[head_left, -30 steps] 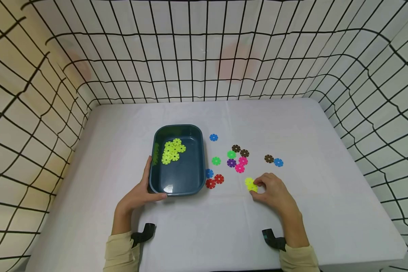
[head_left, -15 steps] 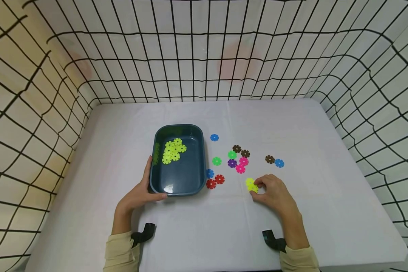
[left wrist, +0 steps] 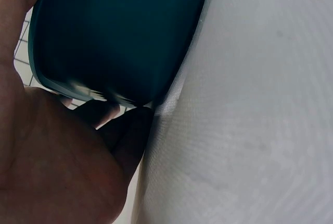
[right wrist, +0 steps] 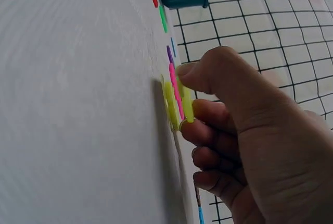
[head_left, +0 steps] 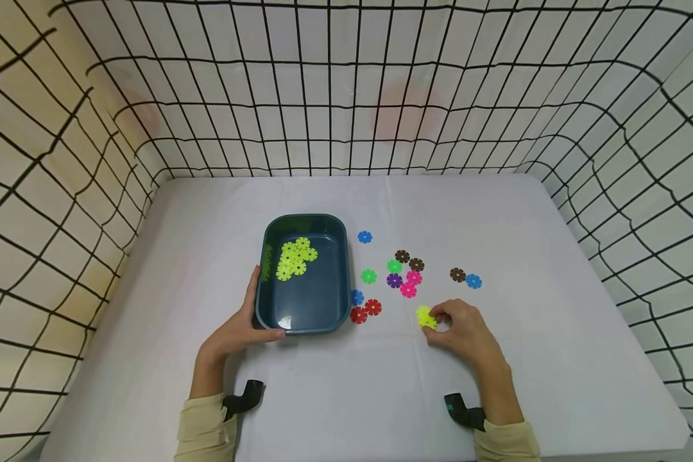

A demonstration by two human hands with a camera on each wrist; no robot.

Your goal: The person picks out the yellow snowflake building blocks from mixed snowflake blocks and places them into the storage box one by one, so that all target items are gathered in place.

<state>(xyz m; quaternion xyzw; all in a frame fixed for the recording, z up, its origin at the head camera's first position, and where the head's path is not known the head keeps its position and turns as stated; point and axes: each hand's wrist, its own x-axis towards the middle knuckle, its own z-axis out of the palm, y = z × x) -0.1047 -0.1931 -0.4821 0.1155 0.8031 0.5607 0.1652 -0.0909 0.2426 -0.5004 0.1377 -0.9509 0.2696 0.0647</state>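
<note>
In the head view, my left hand (head_left: pixel 238 330) rests against the near-left corner of a dark teal plastic bin (head_left: pixel 306 308). Its thumb lies straight along the near wall, and its fingers lie along the left wall. Several yellow-green flower-shaped discs (head_left: pixel 294 258) form a pile inside the bin. To the right, my right hand (head_left: pixel 464 330) pinches a yellow flower-shaped disc (right wrist: pixel 188 104) between thumb and fingertips, low over the table. Yellow discs (head_left: pixel 424 314) overlap at these fingertips; how many is hard to tell. The left wrist view shows the left hand (left wrist: pixel 57 156) touching the bin wall (left wrist: pixel 119 36).
Red discs (head_left: pixel 359 314) and a blue disc (head_left: pixel 357 297) lie beside the bin's right wall. Green, purple, pink (head_left: pixel 408 290) and brown discs are scattered further right, with a brown disc (head_left: pixel 458 274) touching a blue one. Black wire mesh (head_left: pixel 352 106) surrounds the white-covered table (head_left: pixel 323 398).
The whole head view has shifted slightly. Both hands keep nearly the same place and hold, and the bin and discs have not visibly moved on the table.
</note>
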